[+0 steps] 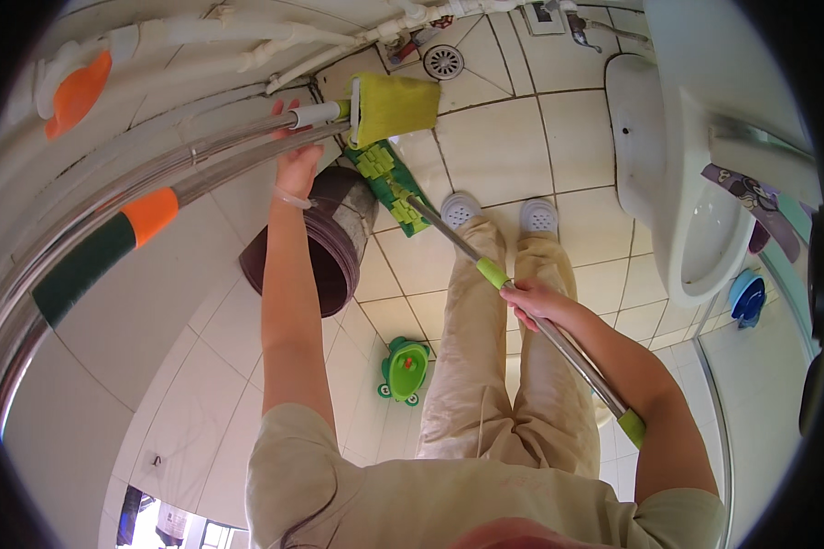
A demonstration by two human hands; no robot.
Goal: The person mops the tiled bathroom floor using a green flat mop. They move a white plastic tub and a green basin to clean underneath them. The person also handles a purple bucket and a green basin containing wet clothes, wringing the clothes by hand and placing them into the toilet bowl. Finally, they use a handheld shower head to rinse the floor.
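Observation:
My right hand [539,302] grips the metal pole of a flat mop [453,237], just below a lime-green collar. The pole slants up along my right forearm. Its dark green mop head [412,182], with lime-green fittings, lies on the tiles by the wall. My left hand [299,161] is around two metal poles [247,154] at the left wall, fingers partly hidden behind them. One pole has a white sleeve, the other an orange and dark green grip. At their lower end is a yellow-green cleaning head [398,110]; whether broom or mop I cannot tell.
A dark brown bucket [336,233] stands below my left forearm. A green frog-shaped child's urinal [406,370] is on the wall. To the right is a white washbasin [711,240]. Pipes [295,41] run along the wall; a floor drain [443,62] lies ahead.

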